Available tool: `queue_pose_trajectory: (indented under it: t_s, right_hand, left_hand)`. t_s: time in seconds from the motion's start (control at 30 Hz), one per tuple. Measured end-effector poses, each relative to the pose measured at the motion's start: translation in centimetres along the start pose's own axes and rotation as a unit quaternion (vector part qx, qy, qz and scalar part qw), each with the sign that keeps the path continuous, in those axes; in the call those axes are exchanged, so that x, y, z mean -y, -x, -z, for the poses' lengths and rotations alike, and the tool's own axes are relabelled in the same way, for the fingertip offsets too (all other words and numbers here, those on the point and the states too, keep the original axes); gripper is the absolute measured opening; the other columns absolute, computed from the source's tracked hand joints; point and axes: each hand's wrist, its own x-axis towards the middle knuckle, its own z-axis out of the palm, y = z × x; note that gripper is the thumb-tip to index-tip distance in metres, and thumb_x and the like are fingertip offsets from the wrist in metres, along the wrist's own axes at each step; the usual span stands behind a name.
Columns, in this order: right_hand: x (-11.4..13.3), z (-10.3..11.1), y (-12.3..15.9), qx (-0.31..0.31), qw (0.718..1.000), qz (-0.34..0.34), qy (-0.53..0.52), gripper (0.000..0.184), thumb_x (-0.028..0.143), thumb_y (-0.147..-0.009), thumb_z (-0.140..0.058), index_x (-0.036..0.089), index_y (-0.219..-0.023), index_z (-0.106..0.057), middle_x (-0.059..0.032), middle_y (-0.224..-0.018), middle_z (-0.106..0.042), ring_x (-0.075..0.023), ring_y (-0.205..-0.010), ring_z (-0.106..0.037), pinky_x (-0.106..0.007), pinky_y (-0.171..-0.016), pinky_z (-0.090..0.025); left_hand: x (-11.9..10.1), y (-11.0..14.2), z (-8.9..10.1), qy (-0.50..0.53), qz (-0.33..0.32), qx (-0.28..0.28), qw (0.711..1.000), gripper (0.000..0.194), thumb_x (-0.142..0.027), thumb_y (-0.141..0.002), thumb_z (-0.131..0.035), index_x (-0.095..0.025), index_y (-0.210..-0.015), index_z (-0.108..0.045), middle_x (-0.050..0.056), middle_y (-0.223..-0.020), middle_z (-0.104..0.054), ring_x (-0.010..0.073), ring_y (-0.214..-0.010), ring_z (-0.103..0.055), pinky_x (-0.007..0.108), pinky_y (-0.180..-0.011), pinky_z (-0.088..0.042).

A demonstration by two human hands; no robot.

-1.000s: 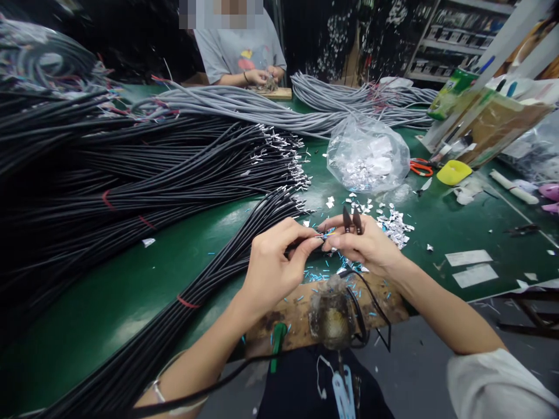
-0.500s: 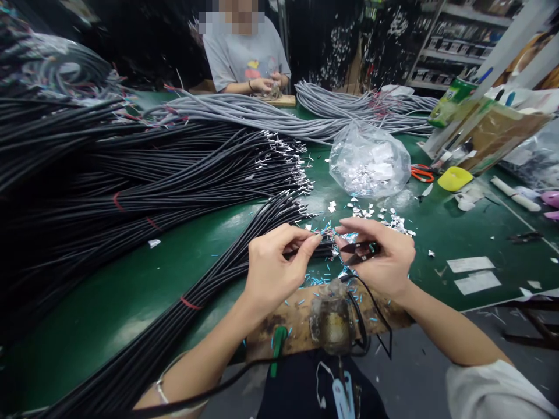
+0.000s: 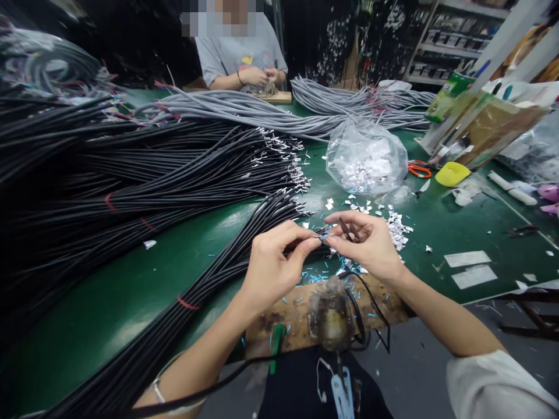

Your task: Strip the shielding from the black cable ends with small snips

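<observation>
My left hand (image 3: 279,259) is closed, its thumb and forefinger pinching the stripped end of a black cable, where thin coloured wires (image 3: 322,235) stick out. My right hand (image 3: 369,241) meets it from the other side, thumb and forefinger closed at the tips of those wires. Tucked within its curled fingers is a dark hand tool that looks like small snips (image 3: 349,230), partly hidden. Under my left hand runs a bundle of black cables (image 3: 218,279) tied with a red band. Blue insulation scraps (image 3: 314,274) lie on the green table beneath my hands.
A grimy metal device (image 3: 331,314) stands on a wooden board (image 3: 279,308) before me. Beyond my hands are a clear bag of scraps (image 3: 365,157), orange-handled scissors (image 3: 419,169) and a yellow object (image 3: 452,173). More black cables (image 3: 196,169) lie left; a person (image 3: 240,58) works opposite.
My right hand has moved left and now touches the wire ends at my left fingertips. The snips have turned back between its fingers. The view has shifted slightly.
</observation>
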Motion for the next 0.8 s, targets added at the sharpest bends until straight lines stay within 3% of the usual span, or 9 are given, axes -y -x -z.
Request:
queue_pose_trajectory:
  t_s: [0.17,0.33,0.5,0.6,0.67,0.8]
  right_hand:
    - [-0.2,-0.3,0.4,-0.021,0.998,0.047,0.027,0.037,0.019,-0.066,-0.072,0.017,-0.102,-0.066,-0.0017,-0.080,-0.071,-0.0043,-0.049,-0.056,-0.016,-0.044,-0.047]
    - [-1.1,-0.3,1.3,-0.037,0.985,0.139,0.100,0.052,0.010,-0.069,-0.068,0.022,-0.118,-0.060,-0.0007,-0.090,-0.074,-0.0115,-0.071,-0.070,-0.022,-0.068,-0.059]
    - [-2.1,-0.4,1.4,-0.075,0.926,0.288,0.231,0.058,0.003,-0.074,-0.059,0.027,-0.126,-0.055,0.0007,-0.099,-0.074,-0.0107,-0.078,-0.071,-0.021,-0.071,-0.058]
    - [-2.2,-0.5,1.2,-0.053,0.889,0.357,0.281,0.060,-0.002,-0.074,-0.054,0.031,-0.125,-0.055,0.0029,-0.106,-0.072,-0.0096,-0.081,-0.070,-0.020,-0.071,-0.057]
    - [-2.0,-0.5,1.1,-0.037,0.890,0.352,0.287,0.058,0.000,-0.075,-0.054,0.031,-0.123,-0.057,0.0032,-0.104,-0.072,-0.0097,-0.079,-0.070,-0.020,-0.070,-0.057]
    - [-1.9,-0.2,0.8,-0.045,0.945,0.227,0.230,0.057,0.010,-0.071,-0.064,0.025,-0.125,-0.056,0.0005,-0.097,-0.074,-0.0118,-0.069,-0.070,-0.025,-0.069,-0.059]
  left_hand:
    - [-0.1,0.0,0.0,-0.001,0.021,-0.005,1.000,0.015,-0.022,-0.084,-0.057,-0.015,-0.075,-0.067,0.000,-0.066,-0.064,0.0075,-0.056,-0.054,0.019,-0.052,-0.042]
    - [-0.3,0.0,-0.3,0.014,0.046,-0.031,0.998,0.015,-0.026,-0.081,-0.060,-0.014,-0.075,-0.067,0.001,-0.065,-0.066,0.0075,-0.053,-0.057,0.017,-0.051,-0.046]
    - [-0.3,0.4,-0.6,0.027,0.057,-0.036,0.997,0.021,-0.026,-0.081,-0.062,-0.014,-0.097,-0.066,-0.002,-0.059,-0.063,0.0056,-0.046,-0.054,0.015,-0.047,-0.045]
    - [-0.2,0.5,-0.7,0.012,0.040,-0.046,0.998,0.022,-0.024,-0.083,-0.059,-0.014,-0.101,-0.066,-0.001,-0.062,-0.062,0.0047,-0.047,-0.052,0.014,-0.046,-0.043]
    - [-0.1,0.5,-0.8,0.018,0.054,-0.054,0.997,0.023,-0.026,-0.083,-0.058,-0.015,-0.102,-0.065,-0.002,-0.060,-0.060,0.0045,-0.044,-0.049,0.014,-0.042,-0.040]
    - [0.1,0.4,-0.9,0.060,0.098,-0.041,0.993,0.026,-0.030,-0.083,-0.059,-0.016,-0.104,-0.065,-0.003,-0.057,-0.057,0.0050,-0.041,-0.047,0.015,-0.038,-0.036]
